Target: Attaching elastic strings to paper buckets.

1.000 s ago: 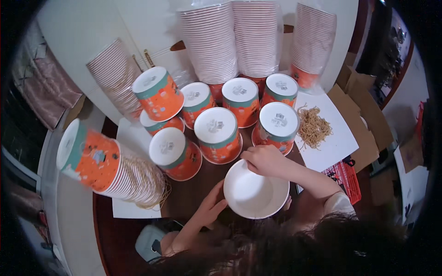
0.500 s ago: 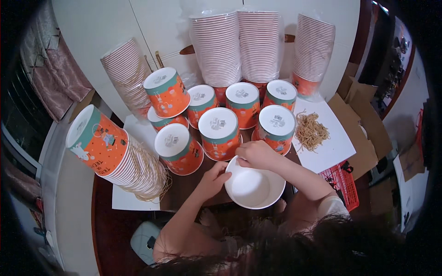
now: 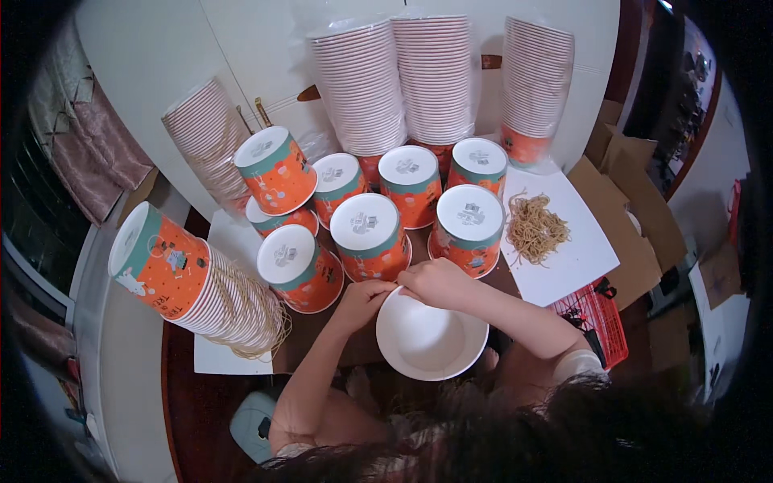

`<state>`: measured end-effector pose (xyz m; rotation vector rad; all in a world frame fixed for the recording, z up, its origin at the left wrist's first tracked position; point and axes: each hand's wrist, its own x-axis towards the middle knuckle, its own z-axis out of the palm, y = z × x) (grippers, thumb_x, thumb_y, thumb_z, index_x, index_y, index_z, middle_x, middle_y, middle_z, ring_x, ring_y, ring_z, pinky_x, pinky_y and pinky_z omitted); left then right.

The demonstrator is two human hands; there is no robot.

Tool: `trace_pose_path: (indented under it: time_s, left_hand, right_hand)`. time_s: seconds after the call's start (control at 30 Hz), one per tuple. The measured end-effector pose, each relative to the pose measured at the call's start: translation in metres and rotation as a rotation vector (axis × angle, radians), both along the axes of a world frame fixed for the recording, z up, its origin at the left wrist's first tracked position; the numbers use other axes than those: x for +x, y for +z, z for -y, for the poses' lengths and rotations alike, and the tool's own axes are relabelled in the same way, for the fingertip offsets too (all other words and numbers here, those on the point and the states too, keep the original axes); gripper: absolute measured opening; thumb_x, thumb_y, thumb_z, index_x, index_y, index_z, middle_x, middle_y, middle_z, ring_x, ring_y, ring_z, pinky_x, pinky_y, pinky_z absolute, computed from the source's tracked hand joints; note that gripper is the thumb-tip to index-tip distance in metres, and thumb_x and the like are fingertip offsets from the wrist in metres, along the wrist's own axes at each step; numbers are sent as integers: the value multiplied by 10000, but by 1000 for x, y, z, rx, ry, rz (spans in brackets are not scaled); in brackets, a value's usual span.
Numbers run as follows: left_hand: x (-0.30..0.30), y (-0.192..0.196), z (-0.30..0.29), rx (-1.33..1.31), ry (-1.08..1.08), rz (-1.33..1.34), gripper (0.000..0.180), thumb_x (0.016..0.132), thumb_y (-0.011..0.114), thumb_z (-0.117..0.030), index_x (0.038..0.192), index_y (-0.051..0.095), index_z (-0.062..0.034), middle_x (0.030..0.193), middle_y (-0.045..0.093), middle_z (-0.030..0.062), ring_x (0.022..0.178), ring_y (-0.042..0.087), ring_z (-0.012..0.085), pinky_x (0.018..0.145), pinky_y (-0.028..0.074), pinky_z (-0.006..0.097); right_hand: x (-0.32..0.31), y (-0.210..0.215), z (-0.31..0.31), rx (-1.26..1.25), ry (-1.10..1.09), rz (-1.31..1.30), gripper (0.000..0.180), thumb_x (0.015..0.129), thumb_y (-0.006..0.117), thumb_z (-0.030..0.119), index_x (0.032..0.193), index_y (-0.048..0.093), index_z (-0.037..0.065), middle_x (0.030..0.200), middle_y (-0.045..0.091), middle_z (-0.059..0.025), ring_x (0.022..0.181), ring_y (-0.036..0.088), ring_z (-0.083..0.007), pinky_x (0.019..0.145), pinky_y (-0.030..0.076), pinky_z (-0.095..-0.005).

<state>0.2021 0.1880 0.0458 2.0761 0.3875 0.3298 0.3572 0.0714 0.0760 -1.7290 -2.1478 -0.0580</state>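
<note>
Both hands [image 3: 403, 291] pinched on bowl [image 3: 431, 342] rim, centre frame; risk: knocking adjacent upturned cups [image 3: 366, 237] over.

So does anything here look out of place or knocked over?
Yes. One long stack of orange paper bowls lies tipped on its side at the left, while the other stacks stand upright. A loose heap of tan rubber bands sits on a white sheet.

Looks like a home turned packing room: white cupboard doors [image 3: 161, 56] upper left, bagged stacks of paper bowls [image 3: 394, 80] top centre, cardboard boxes [image 3: 620, 201] at right.
</note>
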Motion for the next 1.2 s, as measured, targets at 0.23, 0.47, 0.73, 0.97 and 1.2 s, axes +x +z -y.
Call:
trace_pose_path:
  time_s: [0.23,0.47,0.73,0.97,1.2]
  left_hand:
    - [8,-7,5,184,78,39,130,784,519,-78,882,565,-7,825,586,147,759,593,251,653,454,309]
    - [-9,11,-17,228,222,-101,141,711,572,-131,776,598,-9,672,597,112,612,583,179,581,458,281]
    - [-40,25,-7,379,-227,-306,185,643,680,-175,689,601,-15,684,592,105,607,569,165,545,432,274]
    - [-41,35,8,144,-190,-329,204,736,587,-140,894,572,-13,771,604,103,656,585,181,586,455,270]
    - [-32,34,17,-129,71,-211,254,863,443,-169,1044,498,1,742,589,87,632,573,124,537,458,248]
  right_hand:
    - [5,-5,-1,6,-44,37,116,730,536,159,758,539,46,681,588,-96,643,606,-250,535,484,-365]
    - [36,14,-1,33,-179,-151,194,758,538,193,862,548,29,796,583,-116,786,574,-286,652,459,-379]
    - [164,21,73,-347,-524,-172,164,674,539,103,830,584,79,786,597,-119,728,572,-275,624,436,-385]
    - [170,5,100,-151,-483,-496,192,685,560,108,867,543,49,722,592,-107,693,584,-242,624,450,-333]
    - [175,-8,102,-361,-443,-164,166,687,559,110,830,599,37,718,616,-81,614,591,-223,583,468,-315]
